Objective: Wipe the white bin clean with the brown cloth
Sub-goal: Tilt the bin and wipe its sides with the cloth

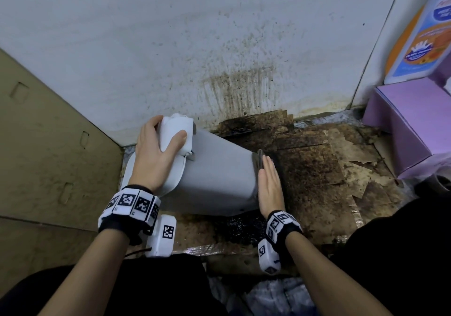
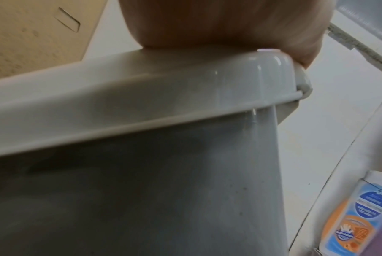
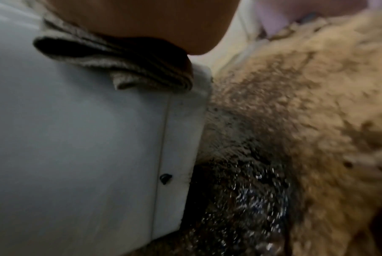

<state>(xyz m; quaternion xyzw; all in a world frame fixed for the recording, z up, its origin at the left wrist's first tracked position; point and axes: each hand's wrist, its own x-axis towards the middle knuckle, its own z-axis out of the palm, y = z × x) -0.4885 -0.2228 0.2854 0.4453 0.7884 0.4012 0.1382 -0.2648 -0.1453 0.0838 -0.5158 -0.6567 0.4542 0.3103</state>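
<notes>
1. The white bin (image 1: pixel 214 176) lies tipped on its side on stained cardboard (image 1: pixel 317 164) on the floor, lid end toward 9 o'clock and base toward 3 o'clock; a spattered white wall (image 1: pixel 195 35) rises behind it at 12 o'clock.
2. The left hand (image 1: pixel 156 152) grips the bin's lid end, thumb and fingers curled round a raised white part of the lid (image 1: pixel 174 130); in the left wrist view the palm sits on the lid's rounded rim (image 2: pixel 141 90).
3. The right hand (image 1: pixel 269 189) is flat, fingers straight and together, pressing the brown cloth (image 1: pixel 260 159) against the bin's base end; the right wrist view shows the folded cloth (image 3: pixel 119 60) squeezed between palm and bin near the bottom edge.
4. A wet dark patch (image 1: pixel 241 228) lies on the cardboard at 6 o'clock of the bin's base.
5. A cardboard box (image 1: pixel 48 145) stands at 9 o'clock; a purple box (image 1: pixel 410 125) at 3 o'clock, with a blue and orange package (image 1: pixel 422 35) above it.
</notes>
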